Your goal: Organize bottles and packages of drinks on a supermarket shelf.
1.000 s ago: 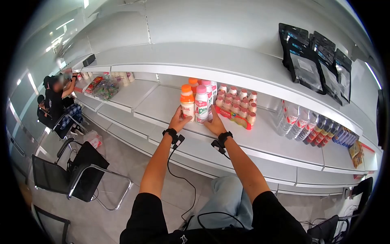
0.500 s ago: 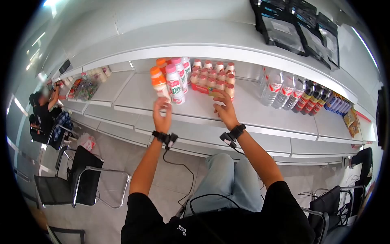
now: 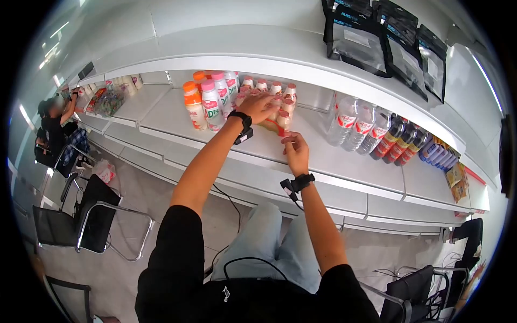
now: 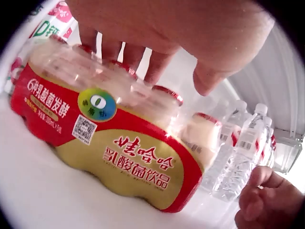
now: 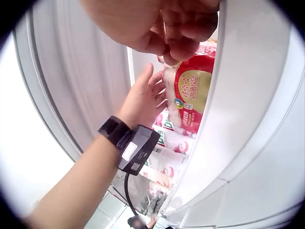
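A shrink-wrapped pack of small yogurt drink bottles with a red and gold label sits on the shelf. My left hand reaches across its top, fingers extended among the bottle tops and the thumb spread toward the right end. At the pack's front right corner is my right hand, its fingers curled in. In the left wrist view a gap shows between that hand and the pack. Left of the pack stand white bottles with pink caps and bottles with orange caps.
To the right stand clear water bottles, dark drink bottles and blue cans. An upper shelf overhangs the drinks and carries black pouches. Chairs and another person are at the left.
My left hand has left the orange-capped bottle and moved right onto the small-bottle pack. My right hand shifted to the pack's front right corner, and its fingers curled. The view also shifted.
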